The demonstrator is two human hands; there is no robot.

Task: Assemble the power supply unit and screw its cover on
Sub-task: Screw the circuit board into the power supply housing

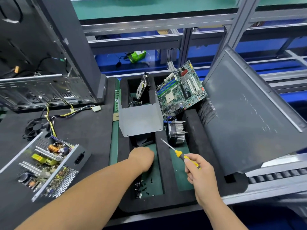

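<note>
**A:** What is the step in hand?

**B:** I judge it to be fetching something from the foam tray (166,163). The left hand (142,157) reaches into the green-floored compartment, past the heap of small black screws (141,186) at its near end and towards the dark well under the grey metal cover (141,119).

**A:** Does it hold anything?

**B:** I cannot tell. Only the back of the hand shows; the fingers point away and down, out of sight.

**A:** And the right hand (199,170)?

**B:** Its fingers are curled round the yellow-and-black handle of a screwdriver (178,152), with the shaft pointing up and to the left over the tray, its tip near the CPU cooler (177,132).

**A:** Where is the power supply unit (44,165)?

**B:** On the black mat to the left, well apart from both hands. It lies open, its circuit board bare, its wire harness (54,117) trailing away towards the computer case (41,72). The cover leans in the tray, not yet fitted.

**A:** How to do it well?

**B:** Keep the screwdriver tip clear of the motherboard (180,90). The cover probably should be seated before the screws go in, with no wires pinched under its edge. The screws are small and loose; pinch one at a time.

**A:** The arms?

**B:** The left forearm runs diagonally from the lower left; the right comes up from the lower right, wrist raised.
</note>
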